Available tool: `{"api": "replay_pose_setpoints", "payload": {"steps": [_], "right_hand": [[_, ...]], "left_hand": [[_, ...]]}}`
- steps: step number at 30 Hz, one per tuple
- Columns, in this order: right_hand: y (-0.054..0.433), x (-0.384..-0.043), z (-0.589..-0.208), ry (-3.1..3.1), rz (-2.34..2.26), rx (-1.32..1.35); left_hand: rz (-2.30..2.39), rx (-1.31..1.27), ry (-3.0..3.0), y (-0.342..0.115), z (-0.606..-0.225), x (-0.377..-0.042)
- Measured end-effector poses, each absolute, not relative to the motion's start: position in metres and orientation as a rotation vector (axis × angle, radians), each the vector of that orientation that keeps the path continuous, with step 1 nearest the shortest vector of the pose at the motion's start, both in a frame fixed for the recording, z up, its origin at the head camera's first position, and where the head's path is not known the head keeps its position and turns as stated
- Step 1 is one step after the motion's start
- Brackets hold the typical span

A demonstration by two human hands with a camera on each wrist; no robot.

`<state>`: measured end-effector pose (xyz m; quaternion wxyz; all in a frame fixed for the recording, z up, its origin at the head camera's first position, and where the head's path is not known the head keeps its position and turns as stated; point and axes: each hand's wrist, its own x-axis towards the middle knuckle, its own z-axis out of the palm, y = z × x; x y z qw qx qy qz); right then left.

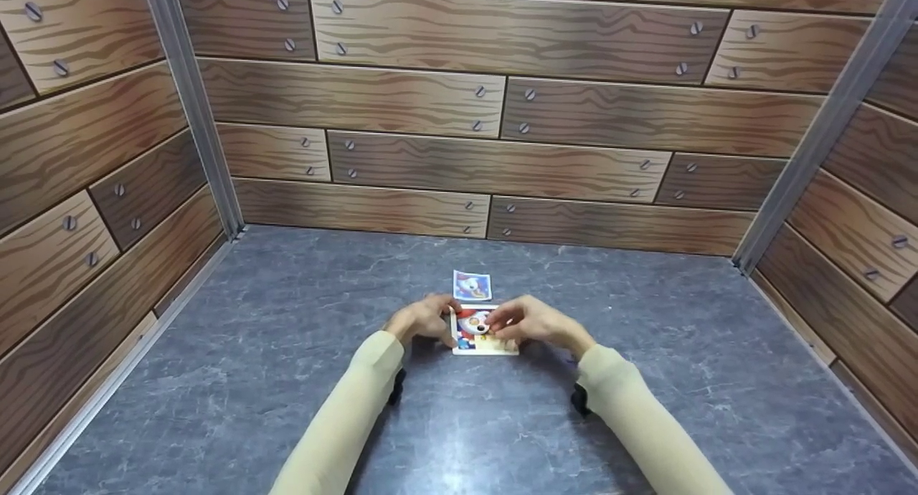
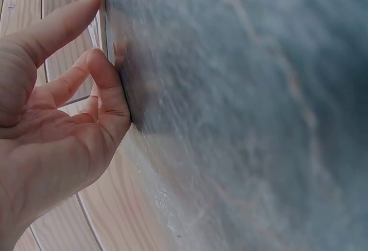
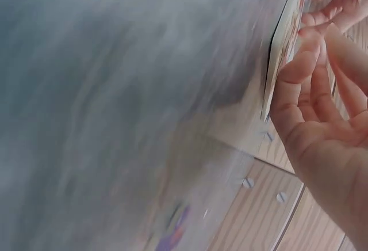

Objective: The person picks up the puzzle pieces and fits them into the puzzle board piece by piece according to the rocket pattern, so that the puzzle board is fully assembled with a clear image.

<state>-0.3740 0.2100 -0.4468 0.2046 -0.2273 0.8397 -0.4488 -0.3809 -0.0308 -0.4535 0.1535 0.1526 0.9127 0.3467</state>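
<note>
A flat picture board (image 1: 495, 345) with a white border and a cartoon bird lies on the table between both hands. Its lower right part shows plain beige. My left hand (image 1: 424, 318) touches the board's left side; in the left wrist view its thumb (image 2: 66, 27) lies straight against the edge and the other fingers bend down to the table. Over the board's right half is my right hand (image 1: 534, 321), thumb and index fingertips close together at the bird's white face. I cannot tell whether they pinch a puzzle piece. The right hand covers the board's upper right corner.
A small square card (image 1: 472, 285) with a similar blue, white and red bird picture lies just beyond the board. The right wrist view shows a blurred purple and orange patch (image 3: 173, 228) on the grey table (image 1: 301, 323). Wood-patterned walls (image 1: 401, 215) enclose the back and sides.
</note>
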Motion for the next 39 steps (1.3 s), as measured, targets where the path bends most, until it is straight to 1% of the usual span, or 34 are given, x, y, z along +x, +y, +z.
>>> {"api": "replay_pose_setpoints", "payload": {"steps": [8,24,32,39], "right_hand": [[0.229,-0.371,-0.442,2.353,-1.104,-0.692],[0.276,-0.365,-0.442,2.286,-1.045,-0.736],[0.305,-0.362,-0.442,2.367,-1.005,-0.772],[0.319,-0.362,-0.438,2.465,-0.973,-0.802]], "left_hand": [[1.019,0.355,2.587,-0.031,-0.453,-0.381],[0.996,0.350,2.589,-0.031,-0.452,-0.382],[0.998,0.321,2.584,-0.031,-0.451,-0.383],[0.991,0.336,2.593,-0.031,-0.451,-0.383]]}}
